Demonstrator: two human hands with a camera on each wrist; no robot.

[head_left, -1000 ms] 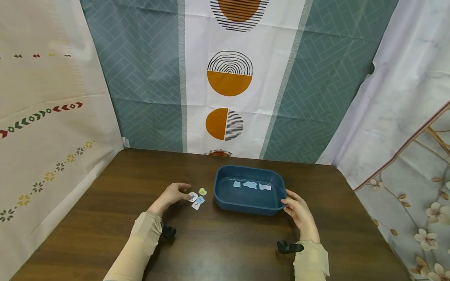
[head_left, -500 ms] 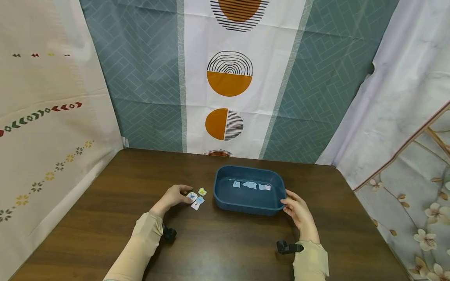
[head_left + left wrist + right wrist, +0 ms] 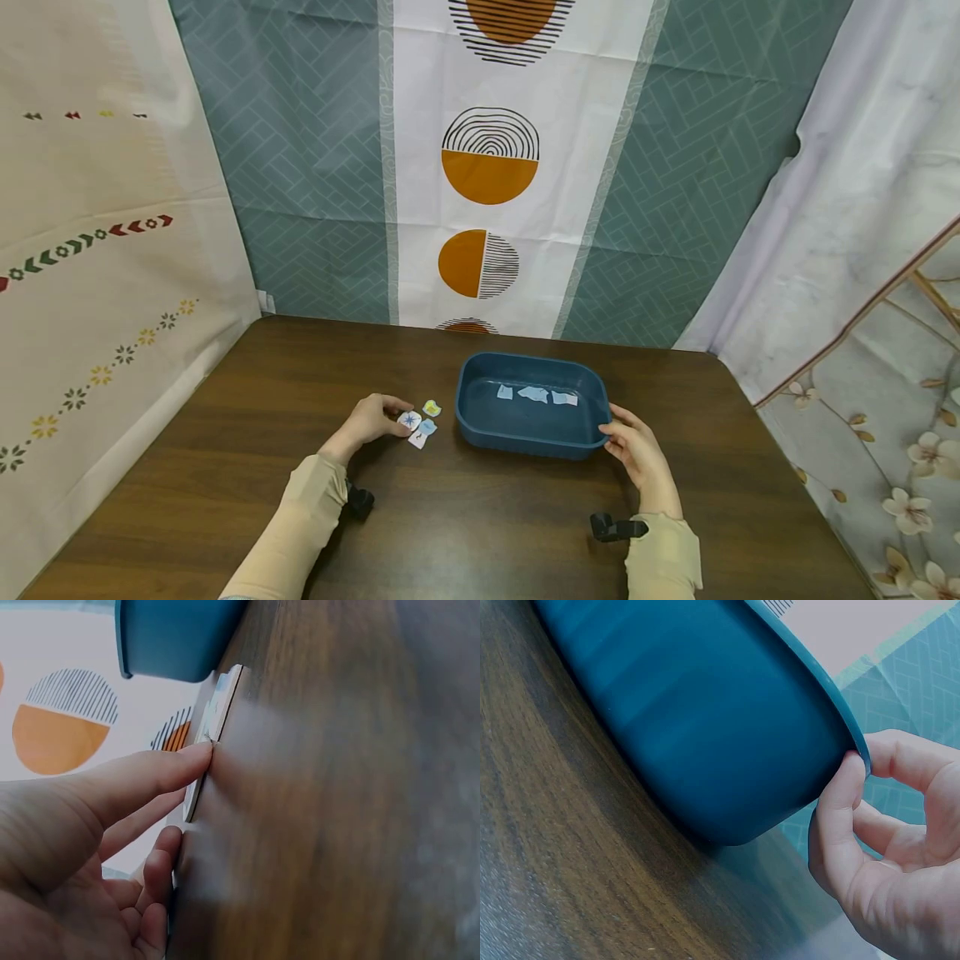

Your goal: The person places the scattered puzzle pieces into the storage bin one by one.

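Note:
A blue plastic tub (image 3: 525,443) stands on the brown table, with three pale paper scraps (image 3: 533,394) on its floor. Left of it lie several small stickers: a round white one with a blue star (image 3: 409,420), a yellow one (image 3: 432,408), a blue one (image 3: 427,427) and a white one (image 3: 417,440). My left hand (image 3: 393,414) rests beside them. In the left wrist view one straight fingertip (image 3: 196,755) touches the edge of the flat sticker (image 3: 217,712). My right hand (image 3: 611,437) pinches the tub's near right corner. The right wrist view shows the thumb (image 3: 840,802) on the rim of the tub (image 3: 705,727).
The dark wooden table (image 3: 465,517) is hemmed in by patterned curtains at the back and on both sides. Black camera mounts sit on my left wrist (image 3: 360,498) and my right wrist (image 3: 611,527). Bare table lies in front of the tub and at far left.

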